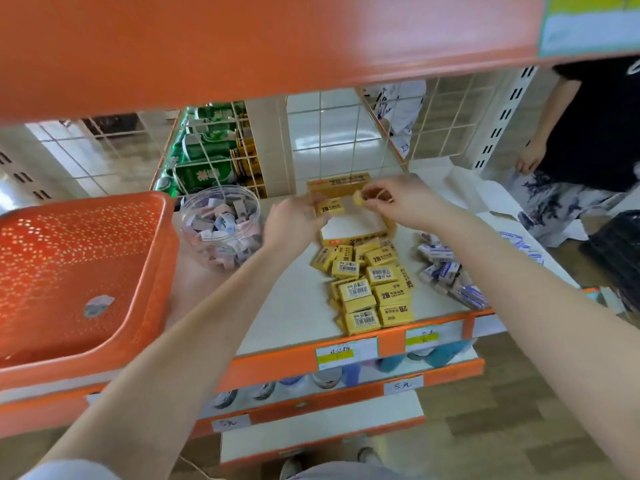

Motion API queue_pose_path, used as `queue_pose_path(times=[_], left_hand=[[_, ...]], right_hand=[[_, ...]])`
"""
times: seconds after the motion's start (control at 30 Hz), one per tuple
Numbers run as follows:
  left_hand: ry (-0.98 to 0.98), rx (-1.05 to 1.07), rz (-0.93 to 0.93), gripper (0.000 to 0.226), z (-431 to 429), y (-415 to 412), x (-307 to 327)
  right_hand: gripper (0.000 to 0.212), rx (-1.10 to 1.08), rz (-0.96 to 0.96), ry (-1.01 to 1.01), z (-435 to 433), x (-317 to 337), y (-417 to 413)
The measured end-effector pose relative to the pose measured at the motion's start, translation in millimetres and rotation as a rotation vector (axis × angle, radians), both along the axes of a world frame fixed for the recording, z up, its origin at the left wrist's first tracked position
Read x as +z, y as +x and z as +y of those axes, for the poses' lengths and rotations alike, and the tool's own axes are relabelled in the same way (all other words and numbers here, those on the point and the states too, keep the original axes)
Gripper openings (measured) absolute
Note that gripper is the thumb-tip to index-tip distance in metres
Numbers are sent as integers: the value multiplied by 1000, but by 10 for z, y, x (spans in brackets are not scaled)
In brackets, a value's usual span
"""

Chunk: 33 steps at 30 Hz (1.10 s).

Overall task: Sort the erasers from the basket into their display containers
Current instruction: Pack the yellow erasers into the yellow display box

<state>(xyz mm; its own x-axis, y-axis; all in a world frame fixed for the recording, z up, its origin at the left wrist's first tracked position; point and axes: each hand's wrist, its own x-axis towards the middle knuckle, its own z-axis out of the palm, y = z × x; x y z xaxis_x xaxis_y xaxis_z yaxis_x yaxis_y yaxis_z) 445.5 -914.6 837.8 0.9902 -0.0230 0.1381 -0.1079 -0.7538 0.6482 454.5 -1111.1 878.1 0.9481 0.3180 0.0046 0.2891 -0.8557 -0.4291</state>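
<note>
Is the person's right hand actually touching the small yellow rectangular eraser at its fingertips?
Touching. The head view shows the right hand pinching the small yellow rectangular eraser between its fingertips, with no gap visible.

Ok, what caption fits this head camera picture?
Left hand holds one small yellow 2B eraser, right hand pinches a second yellow eraser, over the open yellow cardboard display box.

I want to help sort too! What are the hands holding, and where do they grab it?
The left hand grips a yellow 2B eraser by its left end. The right hand pinches a second yellow eraser by its right side.
</note>
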Motion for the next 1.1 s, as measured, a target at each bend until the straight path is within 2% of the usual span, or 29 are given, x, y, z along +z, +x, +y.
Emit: queue_pose_path(times=[0.17,0.5,0.63,0.8,0.87,1.03,1.1], left_hand=[[116,-10,77,34,-115,228,4],[146,32,102,33,-81,249,-180],[141,75,64,31,-73,255,-188],[120,156,74,27,-105,325,-213],[105,158,71,21,-129,357,-225],[83,265,62,22,-136,380,-284],[111,290,54,24,-144,366,-302]], right_hand=[[33,49,61,-172,-15,-172,205],[27,157,111,-285,-42,-209,337],[26,148,80,-183,33,-229,388],[26,89,-81,-163,165,-360,446],[29,72,-90,-150,224,-415,476],[36,34,-107,-123,293,-533,542],[33,7,-84,-41,298,-593,582]])
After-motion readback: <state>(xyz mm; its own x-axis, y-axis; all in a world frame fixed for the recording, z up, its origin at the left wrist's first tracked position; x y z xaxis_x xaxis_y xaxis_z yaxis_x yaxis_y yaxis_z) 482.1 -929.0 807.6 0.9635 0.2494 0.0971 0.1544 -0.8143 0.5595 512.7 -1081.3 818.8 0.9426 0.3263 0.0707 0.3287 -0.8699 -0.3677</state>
